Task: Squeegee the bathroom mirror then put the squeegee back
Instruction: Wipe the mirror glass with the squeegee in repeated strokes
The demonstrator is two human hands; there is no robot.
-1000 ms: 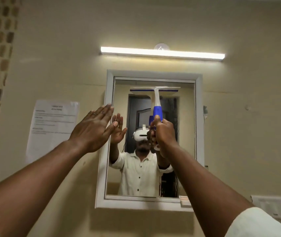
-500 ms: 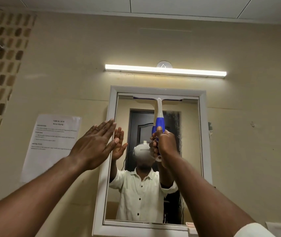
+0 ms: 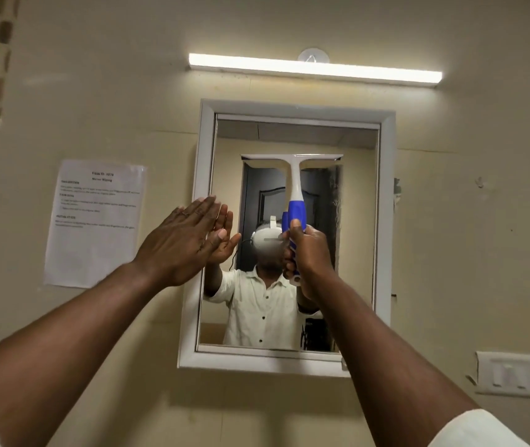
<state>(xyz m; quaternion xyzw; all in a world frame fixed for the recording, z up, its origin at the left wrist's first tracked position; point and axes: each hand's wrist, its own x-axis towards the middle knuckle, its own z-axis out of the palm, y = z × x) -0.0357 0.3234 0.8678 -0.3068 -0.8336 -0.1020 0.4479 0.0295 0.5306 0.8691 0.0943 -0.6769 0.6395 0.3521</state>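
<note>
Plainly, the main risk is judged to be a streaked or skipped band; it would be caused by the blade tilting off the glass or by uneven pressure as the stroke is drawn down; a slip of the grip on the wet handle could also let the tool drop. The squeegee point(image 3: 294, 195) is held upright against the mirror point(image 3: 347, 253), its white blade lying across the upper part of the glass, somewhat below the top of the frame; its blue handle is clenched in the right hand point(image 3: 309, 253), directly below the blade. The left hand point(image 3: 183, 243) is kept flat, fingers straight and together, grasping nothing, at the mirror's left frame edge, well apart from the squeegee; whether it is actually touching the frame cannot be told.
</note>
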